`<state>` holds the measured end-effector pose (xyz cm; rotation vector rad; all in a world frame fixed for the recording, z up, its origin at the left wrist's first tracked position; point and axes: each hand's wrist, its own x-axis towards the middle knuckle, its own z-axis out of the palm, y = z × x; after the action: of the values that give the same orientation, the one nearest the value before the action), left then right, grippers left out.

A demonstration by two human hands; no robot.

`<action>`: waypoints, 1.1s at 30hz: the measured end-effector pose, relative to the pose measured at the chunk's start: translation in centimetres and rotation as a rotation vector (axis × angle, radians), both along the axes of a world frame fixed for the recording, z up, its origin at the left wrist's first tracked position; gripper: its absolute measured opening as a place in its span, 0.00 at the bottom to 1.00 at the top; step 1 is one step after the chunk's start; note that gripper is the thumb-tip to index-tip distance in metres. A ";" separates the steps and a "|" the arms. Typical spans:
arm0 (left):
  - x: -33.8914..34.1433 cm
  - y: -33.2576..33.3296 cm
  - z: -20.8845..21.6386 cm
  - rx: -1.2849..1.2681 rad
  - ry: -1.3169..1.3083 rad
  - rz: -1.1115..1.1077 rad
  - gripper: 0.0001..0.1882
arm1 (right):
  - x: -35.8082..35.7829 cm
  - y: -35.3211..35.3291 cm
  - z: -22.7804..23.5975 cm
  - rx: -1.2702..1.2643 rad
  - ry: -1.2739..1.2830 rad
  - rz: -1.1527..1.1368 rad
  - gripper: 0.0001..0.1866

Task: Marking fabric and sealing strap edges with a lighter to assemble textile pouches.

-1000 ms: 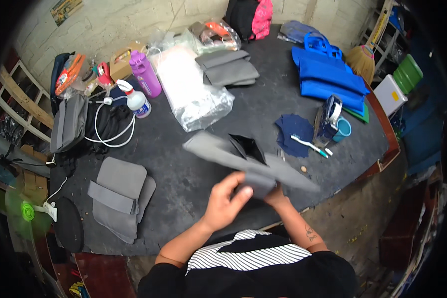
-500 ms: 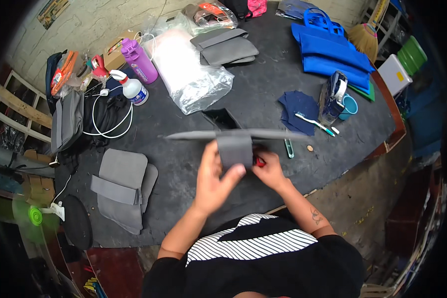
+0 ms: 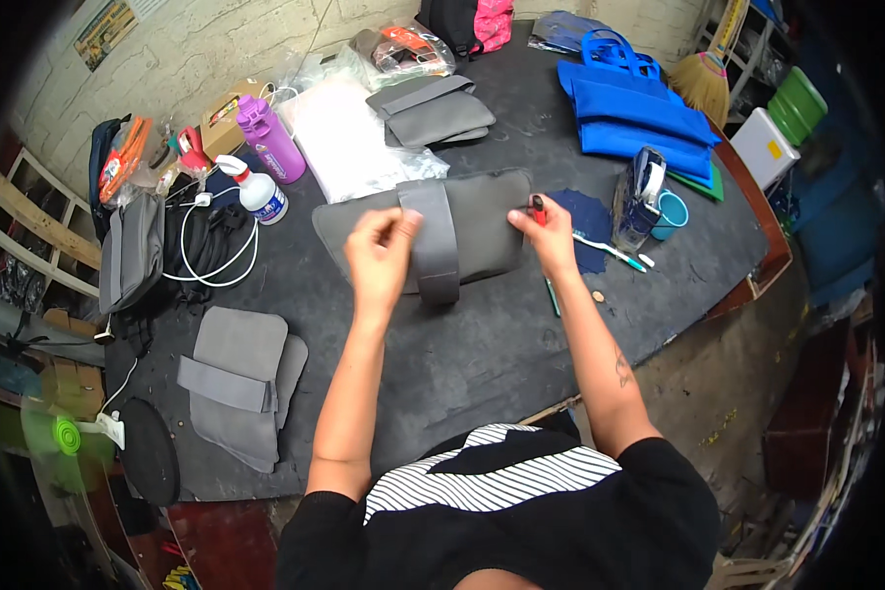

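A grey padded panel (image 3: 489, 221) with a wide band (image 3: 431, 236) across its middle is spread before me, over the dark table. My left hand (image 3: 379, 258) is closed in a pinch at the band's left edge; what its fingertips hold cannot be made out. At the panel's right edge, my right hand (image 3: 555, 241) grips a small red tool (image 3: 539, 212) with a black end, its thumb close to the grey material. The tool's lower part is hidden in the fist.
Another grey banded piece (image 3: 231, 379) lies at left, a third (image 3: 433, 106) farther back. Beyond my right hand are navy fabric (image 3: 588, 211), a toothbrush (image 3: 615, 252), a tape dispenser (image 3: 639, 197) and a blue cup (image 3: 670, 214). A spray bottle (image 3: 263, 197) and purple bottle (image 3: 273, 143) stand at far left.
The grey panel has turned from edge-on to face-up, showing its broad side. Both hands have moved farther from my body and apart, the right one carrying the red tool.
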<state>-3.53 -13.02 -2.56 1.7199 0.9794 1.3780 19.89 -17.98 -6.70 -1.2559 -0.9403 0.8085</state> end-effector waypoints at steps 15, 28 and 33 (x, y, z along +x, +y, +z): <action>-8.7 9.5 -5.5 -0.573 -0.259 -0.318 0.09 | 3.0 9.3 -1.0 0.033 -0.156 -0.066 0.16; -5.4 10.5 -8.1 -0.345 -0.649 -0.353 0.12 | -7.0 1.5 -3.9 -0.072 0.094 0.356 0.14; -7.2 11.5 -7.5 -0.604 -0.559 -0.418 0.12 | -6.5 2.2 -7.9 -0.071 -0.054 0.301 0.12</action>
<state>-10.72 -1.48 -10.06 0.9388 0.5844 1.0489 13.41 -15.76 -14.59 -1.2174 -1.1702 1.0544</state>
